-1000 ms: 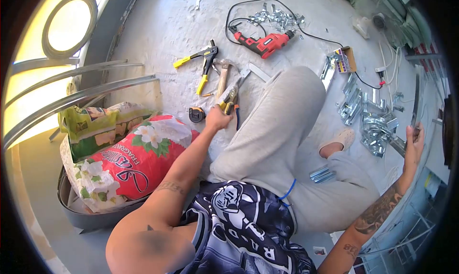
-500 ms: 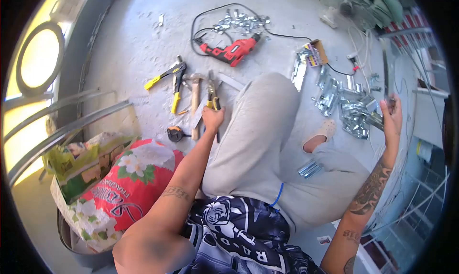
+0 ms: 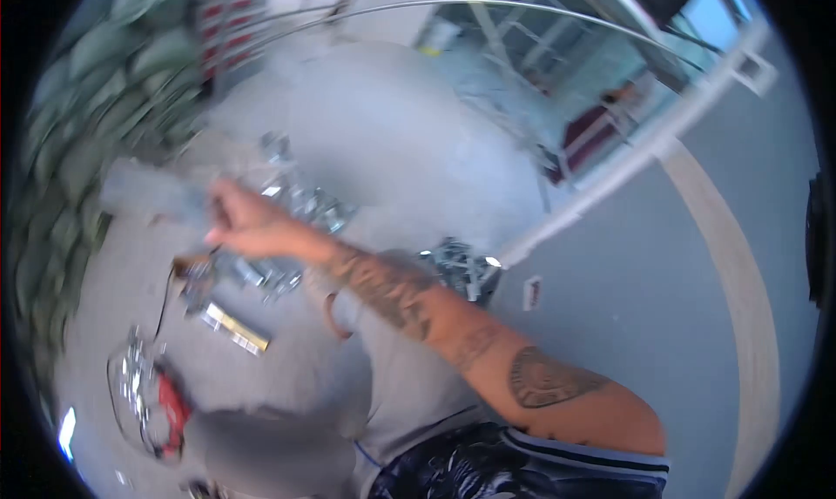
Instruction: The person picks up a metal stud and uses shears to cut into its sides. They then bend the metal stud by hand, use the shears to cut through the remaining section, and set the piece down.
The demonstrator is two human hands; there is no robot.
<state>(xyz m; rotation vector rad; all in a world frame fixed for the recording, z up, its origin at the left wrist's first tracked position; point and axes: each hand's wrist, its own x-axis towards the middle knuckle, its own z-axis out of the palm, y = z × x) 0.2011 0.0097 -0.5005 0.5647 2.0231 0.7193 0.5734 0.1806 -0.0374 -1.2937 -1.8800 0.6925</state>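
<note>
My right hand [image 3: 239, 219] reaches out at the left of the view, fingers closed round one end of a pale metal strip [image 3: 155, 192]. The strip is smeared by motion and points left, toward the stacked green sacks. Under and beyond this hand, shiny metal brackets [image 3: 318, 207] lie on the floor, with more metal pieces [image 3: 261, 273] just below it. Nearby are a small open box [image 3: 193, 268] and a long shiny metal piece [image 3: 235, 327]. My left hand is out of view.
A red power drill [image 3: 172, 412] lies at lower left beside loose metal pieces [image 3: 135, 368] and a black cord. Green sacks [image 3: 96, 124] are piled along the left. Another heap of metal pieces [image 3: 461, 268] sits near a white rail [image 3: 592, 194] at right.
The view has swung right, toward the rail and sacks. My right hand has swept across with the strip, from upright to pointing left. My left hand and the hand tools have left view.
</note>
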